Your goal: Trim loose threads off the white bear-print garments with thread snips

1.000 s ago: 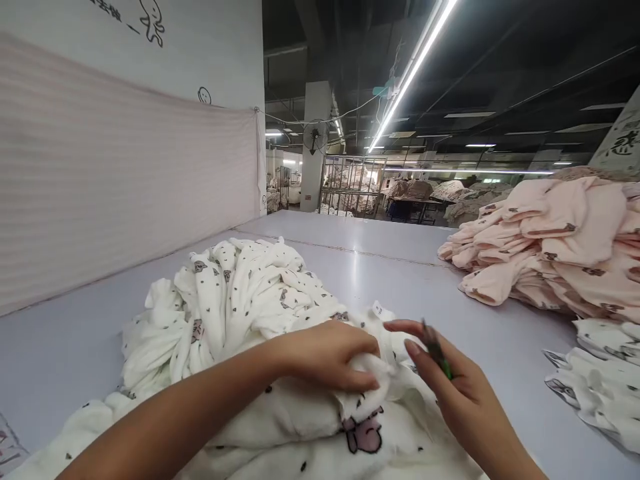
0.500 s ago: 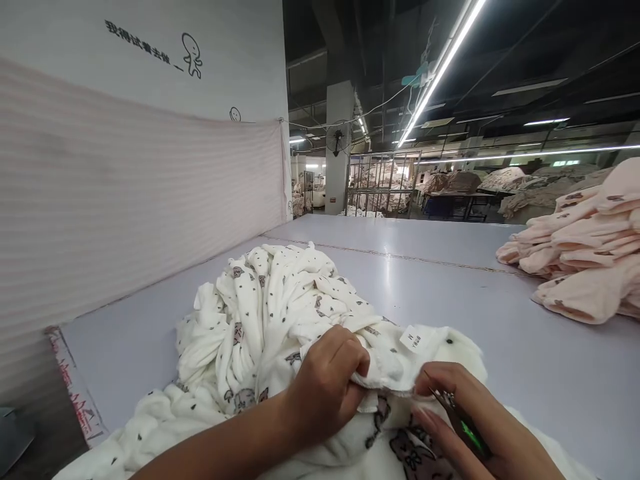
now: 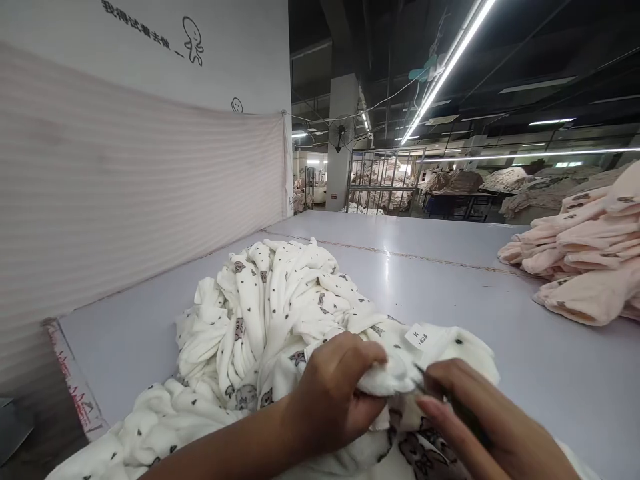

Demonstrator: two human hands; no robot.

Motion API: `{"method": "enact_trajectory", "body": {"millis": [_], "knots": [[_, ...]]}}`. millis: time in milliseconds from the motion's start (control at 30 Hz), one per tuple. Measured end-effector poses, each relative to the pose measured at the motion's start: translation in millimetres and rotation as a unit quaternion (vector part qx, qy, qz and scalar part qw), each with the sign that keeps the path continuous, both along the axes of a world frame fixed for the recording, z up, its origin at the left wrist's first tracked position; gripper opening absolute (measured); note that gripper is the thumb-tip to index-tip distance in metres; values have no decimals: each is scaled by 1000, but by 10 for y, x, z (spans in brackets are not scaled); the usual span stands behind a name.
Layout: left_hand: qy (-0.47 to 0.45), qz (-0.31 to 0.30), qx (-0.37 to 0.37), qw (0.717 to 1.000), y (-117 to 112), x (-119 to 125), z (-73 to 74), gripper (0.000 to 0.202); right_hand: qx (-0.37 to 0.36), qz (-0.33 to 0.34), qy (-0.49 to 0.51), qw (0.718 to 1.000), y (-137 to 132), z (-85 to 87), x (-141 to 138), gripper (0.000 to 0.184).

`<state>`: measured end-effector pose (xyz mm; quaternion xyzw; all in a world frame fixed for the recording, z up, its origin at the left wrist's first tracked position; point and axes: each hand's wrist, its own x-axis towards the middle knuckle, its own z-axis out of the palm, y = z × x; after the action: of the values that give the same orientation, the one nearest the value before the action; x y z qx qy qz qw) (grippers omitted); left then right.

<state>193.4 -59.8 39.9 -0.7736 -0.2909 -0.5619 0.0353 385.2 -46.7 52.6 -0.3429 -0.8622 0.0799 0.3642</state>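
Note:
A heap of white fleece garments (image 3: 265, 313) with small dark prints lies on the grey table (image 3: 550, 373) in front of me. My left hand (image 3: 335, 393) is closed, pinching a fold of the top white garment near its small size label (image 3: 419, 337). My right hand (image 3: 480, 420) is closed around small thread snips (image 3: 425, 381), whose metal tip touches the pinched fabric edge. The snips' body is mostly hidden under my fingers.
A stack of pink fleece garments (image 3: 590, 267) sits at the right of the table. A pale striped cloth (image 3: 125, 200) hangs along the wall on the left. Metal racks (image 3: 383, 180) and more fabric piles stand far behind.
My right hand has moved up and left, bringing the snips' tip against the fabric edge. My left hand has bunched the fold tighter. The view shifted slightly.

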Motion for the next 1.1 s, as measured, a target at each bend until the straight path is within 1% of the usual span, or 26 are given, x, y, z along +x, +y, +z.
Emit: {"method": "enact_trajectory", "body": {"millis": [33, 100, 167, 233, 267, 300, 367, 400, 433, 467, 500, 567, 600, 633, 700, 733, 767, 800, 833, 867, 900, 933, 967, 1000, 1033, 1100], "knots": [[7, -10, -39, 999, -3, -28, 66, 22, 11, -13, 16, 1000, 59, 51, 13, 13], [-23, -38, -129, 991, 12, -163, 220, 18, 0, -34, 8, 999, 214, 146, 52, 25], [-128, -76, -214, 965, 60, -416, 359, 13, -55, -33, -47, 997, 372, 213, 91, 27], [-215, -112, -272, 931, 127, -746, 436, 16, -105, -11, -102, 989, 477, 238, 113, 25], [-225, -128, -298, 919, 156, -910, 445, 19, -117, 2, -116, 986, 500, 234, 112, 25], [-213, -143, -326, 910, 174, -1052, 437, 22, -123, 16, -122, 985, 503, 219, 103, 25], [-144, -161, -380, 899, 160, -1216, 387, 28, -115, 38, -116, 986, 467, 161, 68, 22], [-107, -171, -410, 890, 125, -1220, 360, 29, -103, 45, -108, 988, 438, 119, 48, 19], [-71, -165, -431, 884, 75, -1170, 338, 26, -87, 51, -100, 990, 409, 72, 28, 15], [-37, -140, -437, 888, 17, -1072, 324, 16, -72, 55, -94, 991, 381, 21, 13, 11], [-7, -103, -426, 899, -43, -937, 318, 16, -53, 57, -89, 993, 357, -32, 2, 11], [57, -25, -359, 931, -136, -621, 316, 48, -6, 60, -70, 996, 319, -136, -3, 20], [92, -8, -317, 944, -159, -471, 309, 53, 20, 62, -56, 996, 302, -181, 0, 26], [124, 2, -272, 954, -167, -343, 290, 49, 44, 63, -40, 996, 285, -218, 5, 32], [158, 14, -180, 971, -148, -173, 218, 23, 79, 54, -4, 995, 240, -260, 11, 38], [161, 31, -134, 977, -132, -131, 171, 10, 80, 44, 12, 996, 213, -263, 7, 36], [151, 43, -96, 983, -116, -112, 124, 3, 71, 31, 28, 997, 185, -254, -4, 30], [131, 42, -84, 987, -105, -110, 84, 3, 50, 17, 43, 998, 158, -235, -21, 23], [105, 29, -105, 989, -99, -118, 56, 3, 17, 5, 57, 998, 135, -208, -45, 15], [73, 8, -155, 985, -97, -131, 42, 2, -26, -3, 65, 998, 118, -174, -71, 7], [37, -17, -220, 975, -97, -146, 41, 1, -73, -12, 67, 995, 107, -138, -97, 5], [-3, -44, -288, 957, -95, -159, 50, 4, -115, -25, 66, 991, 102, -102, -120, 10], [-43, -71, -347, 934, -89, -171, 62, 8, -143, -39, 63, 987, 100, -70, -138, 14], [-81, -98, -392, 911, -78, -179, 73, 13, -150, -52, 61, 985, 100, -44, -149, 17], [-118, -129, -420, 890, -60, -186, 78, 17, -136, -60, 60, 987, 96, -24, -154, 20], [-188, -194, -463, 845, -16, -198, 66, 24, -77, -62, 71, 993, 70, -5, -150, 22]]}}
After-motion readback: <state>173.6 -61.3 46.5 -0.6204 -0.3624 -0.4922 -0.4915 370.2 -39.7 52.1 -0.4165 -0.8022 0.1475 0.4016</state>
